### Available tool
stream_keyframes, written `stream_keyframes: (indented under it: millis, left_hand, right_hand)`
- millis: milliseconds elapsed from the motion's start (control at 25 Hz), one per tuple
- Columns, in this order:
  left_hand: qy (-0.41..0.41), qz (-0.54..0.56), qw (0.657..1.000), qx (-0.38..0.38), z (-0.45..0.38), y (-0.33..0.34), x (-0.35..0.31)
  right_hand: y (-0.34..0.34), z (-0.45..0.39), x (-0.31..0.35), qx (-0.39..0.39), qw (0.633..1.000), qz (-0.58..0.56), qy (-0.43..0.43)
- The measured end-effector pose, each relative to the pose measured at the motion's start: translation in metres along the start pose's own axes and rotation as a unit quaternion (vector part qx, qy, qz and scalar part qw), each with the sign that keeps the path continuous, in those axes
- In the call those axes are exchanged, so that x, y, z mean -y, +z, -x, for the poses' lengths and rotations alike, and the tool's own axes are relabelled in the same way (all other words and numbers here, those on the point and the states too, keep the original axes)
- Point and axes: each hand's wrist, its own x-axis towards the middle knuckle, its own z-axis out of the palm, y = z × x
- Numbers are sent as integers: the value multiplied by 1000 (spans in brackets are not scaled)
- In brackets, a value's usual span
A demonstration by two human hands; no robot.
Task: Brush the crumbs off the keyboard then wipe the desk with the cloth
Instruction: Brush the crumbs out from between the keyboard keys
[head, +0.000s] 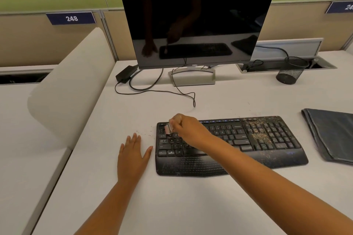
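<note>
A black keyboard [248,139] with a wrist rest lies on the white desk [172,206]. Brown crumbs cover its right end around the number pad [261,133]. My right hand [188,129] reaches across the keyboard's left end and grips a small brush [169,129], whose bristles touch the upper-left keys. A few crumbs [144,133] lie on the desk just left of the keyboard. My left hand [133,155] rests flat on the desk beside the keyboard's left edge, fingers spread. A folded dark cloth [332,135] lies to the right of the keyboard.
A dark monitor [194,23] on a silver stand sits behind the keyboard, with cables [152,89] and a power adapter [125,76] at its left. A black mesh cup [290,71] stands at the back right. A white divider panel [66,89] borders the desk's left side.
</note>
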Motion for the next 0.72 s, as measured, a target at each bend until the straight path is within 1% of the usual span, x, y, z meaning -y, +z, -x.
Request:
stream_keyframes:
  millis: [80,240,360,440,520,560,640,720]
  left_hand:
    - [-2,1,1000,-1,0,0,0]
    - [-5,-4,1000,4,-1,-1,-1]
    - [-8,-6,1000,5,-1,-1,-1]
    - [-9,-5,1000,7,-1,0,-1]
    - [-8,-5,1000,9,-2,-1,-1]
    - [-7,-4,1000,8,-2,-1,-1]
    - [-8,2,1000,10,-1,-3,-2]
    - [-12,8,1000,13,-1,-5,-3]
  right_hand:
    - [-3,-9,6,9,999,41,5]
    - [-17,-28,22,12,998,59,-5]
    - [-16,-30,19,54,994,92,13]
    - [-17,-29,19,60,995,77,25]
    - [-22,-29,20,33,998,59,6]
    - [-23,-28,21,41,998,47,-9]
    - [-24,-22,18,92,995,39,-29]
    - [-34,-18,14,141,983,119,-17]
